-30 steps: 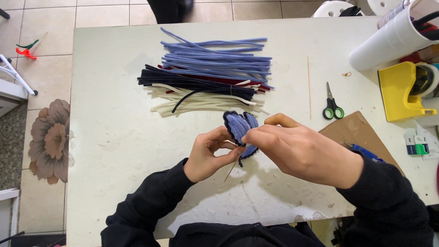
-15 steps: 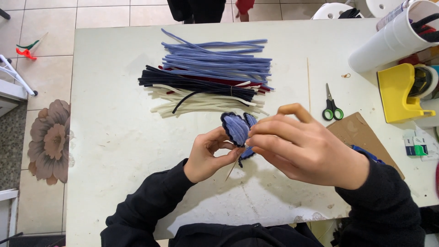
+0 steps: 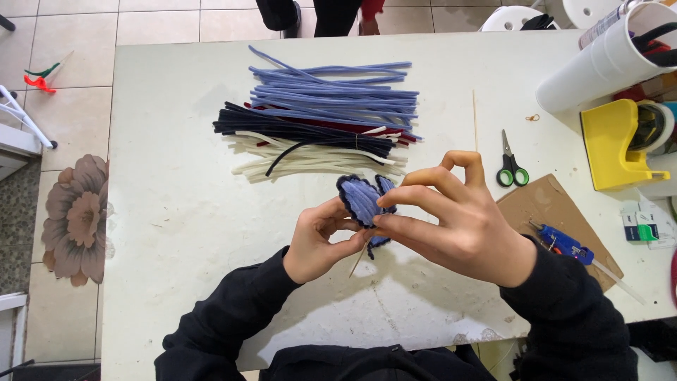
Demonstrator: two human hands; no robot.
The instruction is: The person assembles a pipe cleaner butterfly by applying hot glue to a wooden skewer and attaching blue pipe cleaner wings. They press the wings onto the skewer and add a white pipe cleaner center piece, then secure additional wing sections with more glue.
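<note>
1. A white table (image 3: 176,212) with a scuffed, matte top fills most of the view.
2. A loose heap of fuzzy pipe cleaners (image 3: 324,113) lies at the far middle, periwinkle on top, then navy, dark red and cream, all running roughly left to right.
3. A white cylinder tube (image 3: 599,63) at the far right lies tilted, with dark and red strips showing in its open mouth.
4. A yellow tape dispenser (image 3: 613,144) holds a tape roll; a brown cardboard sheet (image 3: 543,204) carries a blue glue gun (image 3: 564,243).
5. The right hand (image 3: 458,222) pinches the flower's right edge with curled fingers.
6. The left hand (image 3: 317,240) grips the flower's base, fingers closed.
7. The petal-shaped flower (image 3: 361,199), periwinkle fuzz edged in navy, is held above the table's middle, its thin wooden stick (image 3: 358,262) slanting down-left.
8. Green-handled scissors (image 3: 511,166) point away.
</note>
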